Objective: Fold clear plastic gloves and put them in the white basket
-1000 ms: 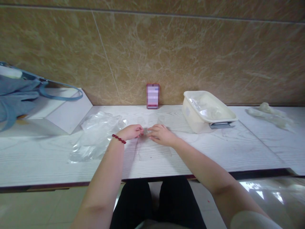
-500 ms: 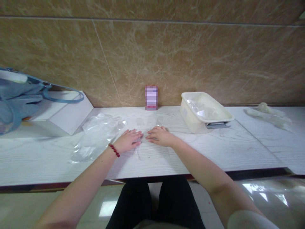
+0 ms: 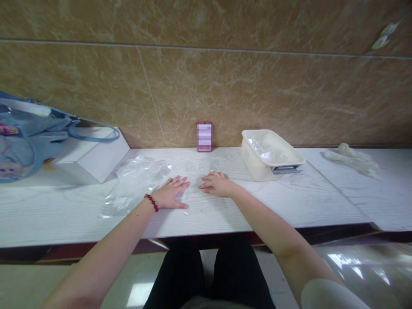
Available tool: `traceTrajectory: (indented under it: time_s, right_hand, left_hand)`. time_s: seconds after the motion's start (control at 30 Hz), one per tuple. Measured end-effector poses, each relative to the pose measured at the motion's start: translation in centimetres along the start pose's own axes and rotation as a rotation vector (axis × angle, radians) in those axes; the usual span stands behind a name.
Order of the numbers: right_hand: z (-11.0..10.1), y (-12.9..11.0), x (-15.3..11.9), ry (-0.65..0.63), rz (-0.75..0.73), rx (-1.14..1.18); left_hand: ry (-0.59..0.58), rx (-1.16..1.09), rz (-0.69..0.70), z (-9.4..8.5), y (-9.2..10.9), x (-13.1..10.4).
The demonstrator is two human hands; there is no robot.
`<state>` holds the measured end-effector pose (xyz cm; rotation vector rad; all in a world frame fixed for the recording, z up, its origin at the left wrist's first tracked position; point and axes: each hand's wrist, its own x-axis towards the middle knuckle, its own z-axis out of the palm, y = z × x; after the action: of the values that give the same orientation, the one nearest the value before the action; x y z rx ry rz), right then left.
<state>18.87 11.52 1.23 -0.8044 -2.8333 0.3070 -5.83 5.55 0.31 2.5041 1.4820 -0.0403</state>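
My left hand (image 3: 172, 193) lies flat with its fingers spread and the thumb out to the side. Beneath it and across to the other hand is a clear plastic bag (image 3: 194, 194), hard to make out against the white tabletop. My right hand (image 3: 217, 184) rests on the right part of this bag, fingers stretched out and slightly bent. Left of my left hand, a heap of clear plastic bags (image 3: 137, 176) lies crumpled on the table. A red bead bracelet (image 3: 152, 201) circles my left wrist.
A phone (image 3: 204, 136) leans upright against the marbled wall. To the right stands a cream plastic bin (image 3: 254, 161) with clear plastic inside. Further right lies a crumpled plastic bag (image 3: 350, 159). At the left are a white box (image 3: 101, 156) and a blue bag (image 3: 19, 146).
My left hand has spread its fingers, and its thumb has moved out toward the table's front edge. My right hand stays almost in place. The camera view has shifted slightly.
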Motion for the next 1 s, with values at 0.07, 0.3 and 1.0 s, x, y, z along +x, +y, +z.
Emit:
traceTrajectory:
  time_s: [0.07,0.3,1.0]
  right_hand:
    - [0.2,0.1,0.1,0.008,-0.013,0.009]
    - [-2.8,1.3,-0.9,0.182,0.026,0.048]
    - [-1.0,-2.3,-10.5,0.181,0.131,0.039]
  left_hand:
    - [0.004,-0.007,-0.008,-0.1,0.0,-0.6]
    - [0.130,-0.074,0.032,-0.7,1.1,-4.4]
    - [0.377,-0.288,-0.036,-0.3,4.3,-3.0]
